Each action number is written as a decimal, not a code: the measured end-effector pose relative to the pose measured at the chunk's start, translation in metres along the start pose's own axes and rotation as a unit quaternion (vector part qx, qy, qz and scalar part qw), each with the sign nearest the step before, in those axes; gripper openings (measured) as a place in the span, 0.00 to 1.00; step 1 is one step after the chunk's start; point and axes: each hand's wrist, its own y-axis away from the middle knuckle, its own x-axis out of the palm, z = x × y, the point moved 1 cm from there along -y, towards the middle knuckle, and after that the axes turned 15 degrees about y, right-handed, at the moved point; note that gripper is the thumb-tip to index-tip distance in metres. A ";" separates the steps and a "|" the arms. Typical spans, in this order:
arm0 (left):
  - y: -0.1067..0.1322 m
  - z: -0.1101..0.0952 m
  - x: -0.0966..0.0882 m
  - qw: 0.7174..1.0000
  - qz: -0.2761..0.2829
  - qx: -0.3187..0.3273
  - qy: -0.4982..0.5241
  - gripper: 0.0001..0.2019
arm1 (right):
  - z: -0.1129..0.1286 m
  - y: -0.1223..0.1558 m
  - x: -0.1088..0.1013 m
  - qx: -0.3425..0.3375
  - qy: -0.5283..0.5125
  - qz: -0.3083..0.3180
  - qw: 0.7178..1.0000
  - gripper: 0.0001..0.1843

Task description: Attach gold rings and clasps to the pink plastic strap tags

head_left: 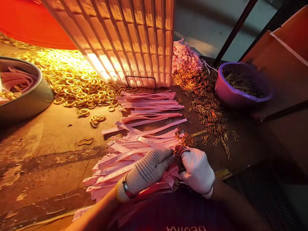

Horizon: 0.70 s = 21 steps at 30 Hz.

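Note:
My left hand (146, 171) wears a dotted knit glove and rests on a pile of pink straps (134, 154), fingers pinched toward the right. My right hand (197, 170), in a white glove, is curled closed right beside it. Between the two hands sits a small dark metal piece (179, 150) at a strap's end; which hand grips it is unclear. More pink straps (151, 104) lie in a row further back.
A heap of gold rings (74, 85) spreads at the back left beside a metal bowl (29, 99). Small gold clasps (207, 109) scatter at right near a purple bowl (240, 85). A tall stacked pink block (130, 35) stands behind.

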 end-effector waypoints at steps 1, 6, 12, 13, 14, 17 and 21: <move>0.002 -0.002 0.000 1.000 -0.001 -0.021 0.022 0.15 | -0.002 0.000 -0.002 -0.001 -0.006 0.012 1.000 0.13; 0.011 -0.008 0.006 0.997 -0.046 -0.039 0.045 0.17 | -0.008 -0.001 -0.009 -0.051 0.031 0.087 0.994 0.15; 0.010 0.002 0.010 0.994 -0.084 0.053 -0.048 0.11 | -0.004 0.001 0.008 -0.124 0.046 0.025 0.991 0.05; 0.009 0.004 0.011 0.993 -0.081 0.056 -0.067 0.12 | -0.003 0.002 0.010 -0.141 0.044 0.005 0.989 0.05; 0.009 0.005 0.012 0.991 -0.077 0.058 -0.089 0.13 | -0.001 0.004 0.013 -0.151 0.045 -0.016 0.987 0.06; 0.007 -0.004 0.011 0.984 -0.062 0.077 -0.149 0.14 | 0.001 0.003 0.015 -0.148 0.050 -0.071 0.985 0.09; 0.013 -0.028 -0.015 0.978 -0.004 0.111 -0.178 0.14 | -0.006 -0.003 0.012 -0.106 0.024 -0.072 0.991 0.06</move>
